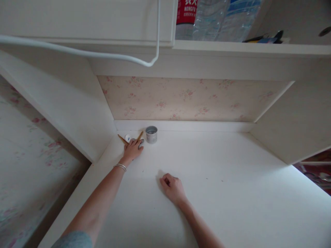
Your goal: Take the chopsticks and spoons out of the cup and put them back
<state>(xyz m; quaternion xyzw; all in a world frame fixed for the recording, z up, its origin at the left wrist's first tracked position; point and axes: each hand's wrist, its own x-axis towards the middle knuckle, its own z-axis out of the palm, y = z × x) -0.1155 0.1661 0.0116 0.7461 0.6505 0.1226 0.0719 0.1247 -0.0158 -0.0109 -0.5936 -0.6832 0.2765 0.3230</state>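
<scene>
A: State the location of the items at the left hand.
B: A small group lies on the white worktop (219, 213), near its back left corner: two brown sticks (140, 135), a white disc (127, 138) and a grey object (141, 142). The sticks slant outward, one at either side of the group. The disc sits between them, just beyond the fingers. The grey object is partly covered by the fingers; its full shape is hidden.

A: State the condition of each hand.
B: Left hand (132, 148): palm down over the near side of the group, fingers extended and partly spread. Whether it grips an item cannot be told. Right hand (172, 188): well apart from the group, nearer the wearer and to the right, resting at the worktop with fingers curled inward. No item shows in it.

A: Identify the surroundings.
B: A grey perforated cup (151, 136) stands upright just right of the group. Two bangles (120, 166) encircle the left wrist. Floral wallpaper (176, 98) lies behind; above, clear bottles (210, 20) occupy a shelf.
</scene>
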